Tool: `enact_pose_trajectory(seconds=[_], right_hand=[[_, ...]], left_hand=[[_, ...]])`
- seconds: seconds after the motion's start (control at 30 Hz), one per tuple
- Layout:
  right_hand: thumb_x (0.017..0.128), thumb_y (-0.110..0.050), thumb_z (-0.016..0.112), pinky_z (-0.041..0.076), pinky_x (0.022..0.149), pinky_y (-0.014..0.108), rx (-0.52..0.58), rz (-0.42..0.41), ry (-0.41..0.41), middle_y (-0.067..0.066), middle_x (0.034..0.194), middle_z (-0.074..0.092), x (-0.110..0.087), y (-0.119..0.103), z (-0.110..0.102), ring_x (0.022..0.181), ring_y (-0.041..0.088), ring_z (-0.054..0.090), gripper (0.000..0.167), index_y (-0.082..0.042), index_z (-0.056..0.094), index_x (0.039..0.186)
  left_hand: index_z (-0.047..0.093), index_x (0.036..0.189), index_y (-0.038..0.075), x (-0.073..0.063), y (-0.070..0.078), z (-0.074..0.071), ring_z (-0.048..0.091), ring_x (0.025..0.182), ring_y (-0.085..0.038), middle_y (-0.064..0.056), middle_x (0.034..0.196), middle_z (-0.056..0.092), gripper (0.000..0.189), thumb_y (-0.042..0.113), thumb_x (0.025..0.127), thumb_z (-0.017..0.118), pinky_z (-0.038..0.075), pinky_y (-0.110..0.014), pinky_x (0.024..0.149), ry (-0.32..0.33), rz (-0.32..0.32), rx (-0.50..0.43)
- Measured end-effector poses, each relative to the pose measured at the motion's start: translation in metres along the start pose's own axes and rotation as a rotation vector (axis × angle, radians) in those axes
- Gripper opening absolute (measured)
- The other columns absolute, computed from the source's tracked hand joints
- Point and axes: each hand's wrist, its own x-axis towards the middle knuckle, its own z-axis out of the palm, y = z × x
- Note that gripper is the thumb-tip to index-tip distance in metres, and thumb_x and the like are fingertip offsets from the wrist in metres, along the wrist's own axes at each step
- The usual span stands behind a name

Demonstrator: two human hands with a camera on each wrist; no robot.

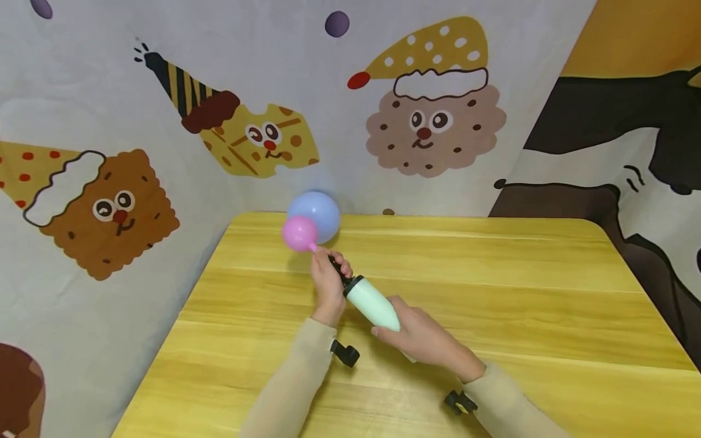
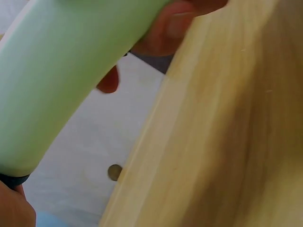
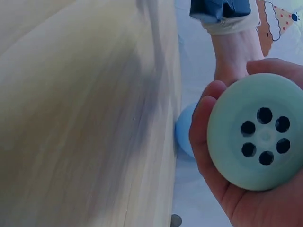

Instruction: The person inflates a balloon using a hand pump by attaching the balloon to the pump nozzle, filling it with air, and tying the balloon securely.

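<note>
A mint green balloon pump [image 1: 373,304] slants between the two hands in the head view, its black end toward the far left. My left hand [image 1: 327,281] curls its fingers around that black end, right at the neck of a small, partly inflated pink balloon [image 1: 299,233]. Around the green barrel wraps my right hand [image 1: 424,334]. The right wrist view shows the round base of the pump [image 3: 266,132], with several dark holes, in that palm. Green barrel [image 2: 71,71] fills the upper left of the left wrist view, with right-hand fingertips [image 2: 177,26] against it.
A larger blue balloon [image 1: 324,210] rests at the back edge of the wooden table [image 1: 493,274], behind the pink one. A cloth backdrop [image 1: 339,134] with cartoon biscuits hangs behind and to the left. Black wrist mounts [image 1: 346,354] are worn at both sleeves.
</note>
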Motion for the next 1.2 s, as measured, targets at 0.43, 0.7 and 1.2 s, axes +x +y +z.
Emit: enact_pose_trajectory(seconds=[0.43,0.7,1.2], right_hand=[[0.1,-0.048,0.067,0.052,0.059,0.028,-0.112,-0.015,-0.044,0.002,0.104,0.065,-0.05,0.003,-0.022,0.073,0.009,0.059,0.065,-0.005,0.048,0.145],[0.101,-0.049,0.065,0.052,0.048,0.027,-0.084,-0.022,-0.05,0.002,0.09,0.061,-0.041,0.001,-0.012,0.059,0.007,0.057,0.067,-0.001,0.045,0.143],[0.099,-0.044,0.068,0.054,0.05,0.031,-0.018,-0.004,0.013,0.006,0.086,0.062,-0.003,-0.005,-0.004,0.063,0.014,0.06,0.064,0.003,0.047,0.137]], left_hand=[[0.043,0.08,0.013,0.043,0.05,-0.023,0.043,0.046,-0.005,0.003,0.064,0.048,0.038,0.021,0.114,0.031,0.037,-0.017,0.042,0.089,0.089,-0.126],[0.043,0.082,0.012,0.03,0.042,-0.014,0.043,0.047,-0.006,0.002,0.066,0.048,0.036,0.019,0.114,0.029,0.036,-0.016,0.042,0.049,0.087,-0.124],[0.046,0.085,0.012,-0.008,-0.001,0.008,0.043,0.05,-0.006,0.003,0.069,0.047,0.039,0.032,0.115,0.031,0.038,-0.017,0.045,-0.044,-0.028,-0.051]])
